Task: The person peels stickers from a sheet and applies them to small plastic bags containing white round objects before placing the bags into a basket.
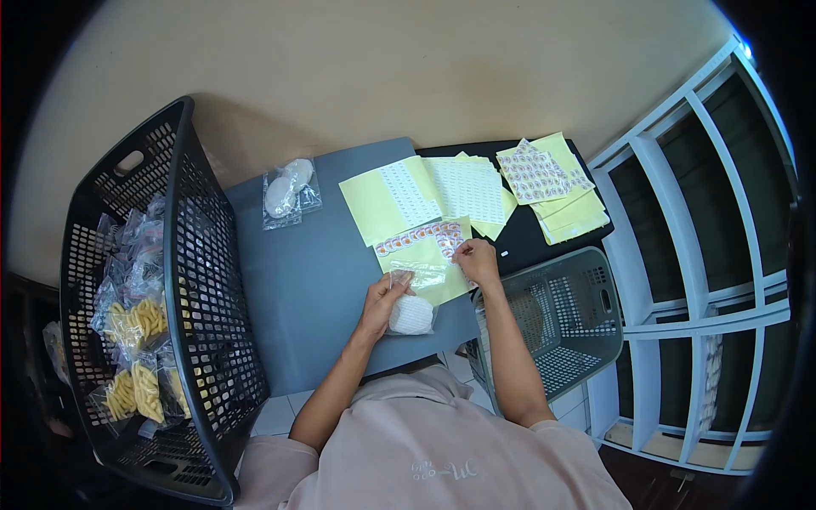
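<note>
The left hand is closed over a clear bag holding a white ridged item, pinning it to the grey table. The right hand, just beyond, pinches at a sticker on the yellow sticker sheet; whether the sticker is lifted cannot be told. To do this step well, peel slowly from one corner and keep the bag flat (its top flap lies on the sheet). Farther off lie more label sheets. A black basket of filled bags stands left; a grey basket stands right.
</note>
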The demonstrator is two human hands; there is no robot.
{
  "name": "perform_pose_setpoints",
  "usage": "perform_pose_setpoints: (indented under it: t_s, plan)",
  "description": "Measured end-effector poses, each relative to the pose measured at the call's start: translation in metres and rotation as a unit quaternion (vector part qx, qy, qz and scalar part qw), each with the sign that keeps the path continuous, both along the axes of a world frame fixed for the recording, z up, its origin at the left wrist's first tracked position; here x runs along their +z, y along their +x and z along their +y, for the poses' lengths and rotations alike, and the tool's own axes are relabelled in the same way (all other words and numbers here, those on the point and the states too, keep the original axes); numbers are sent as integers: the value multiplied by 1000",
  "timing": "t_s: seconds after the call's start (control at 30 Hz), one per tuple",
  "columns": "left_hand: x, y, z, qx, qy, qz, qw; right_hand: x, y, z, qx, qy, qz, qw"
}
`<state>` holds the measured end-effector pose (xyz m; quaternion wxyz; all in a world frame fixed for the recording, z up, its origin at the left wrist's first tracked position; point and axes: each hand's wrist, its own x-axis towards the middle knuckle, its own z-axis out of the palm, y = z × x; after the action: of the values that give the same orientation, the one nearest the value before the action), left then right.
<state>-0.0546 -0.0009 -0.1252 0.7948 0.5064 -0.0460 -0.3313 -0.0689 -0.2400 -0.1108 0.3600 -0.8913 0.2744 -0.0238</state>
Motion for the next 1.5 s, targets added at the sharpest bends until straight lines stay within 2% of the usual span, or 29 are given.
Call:
perform_pose_setpoints:
  t_s: [0.1, 0.17, 0.27, 0.43, 0.63, 0.93, 1.03, 1.1, 1.23, 1.3, 1.43, 1.5]
  plan:
    - [-1, 1, 1, 2, -5, 17, 1000, -5, -1, 5, 25, -24, -49, 998]
    - [-5, 2, 3, 7, -4, 12, 1000, 3, -4, 18, 93, -133, -86, 983]
    - [6, 3, 13, 24, -7, 35, 999, 7, -8, 34, 144, -170, -77, 972]
    - [18, 5, 33, 71, -6, 66, 995, 10, -17, 51, 186, -160, -103, 964]
    - [15, 6, 45, 80, -10, 68, 994, 15, -22, 55, 215, -112, -134, 961]
    - [15, 10, 51, 64, -10, 82, 995, 33, -25, 50, 275, -58, -98, 955]
    - [17, 10, 50, 70, -18, 86, 994, 39, -21, 43, 286, -14, -50, 957]
    - [19, 9, 50, 89, -7, 77, 993, 40, -19, 36, 299, 56, -4, 953]
    - [20, 12, 52, 90, -12, 79, 993, 42, -21, 30, 289, 113, -14, 951]
    - [23, 13, 54, 94, -8, 72, 993, 41, -22, 30, 247, 231, -72, 938]
    - [34, 12, 57, 97, -6, 59, 993, 56, -24, 31, 260, 180, -77, 945]
    - [43, 12, 58, 98, -69, 15, 993, 69, -27, 36, 243, 178, -63, 952]
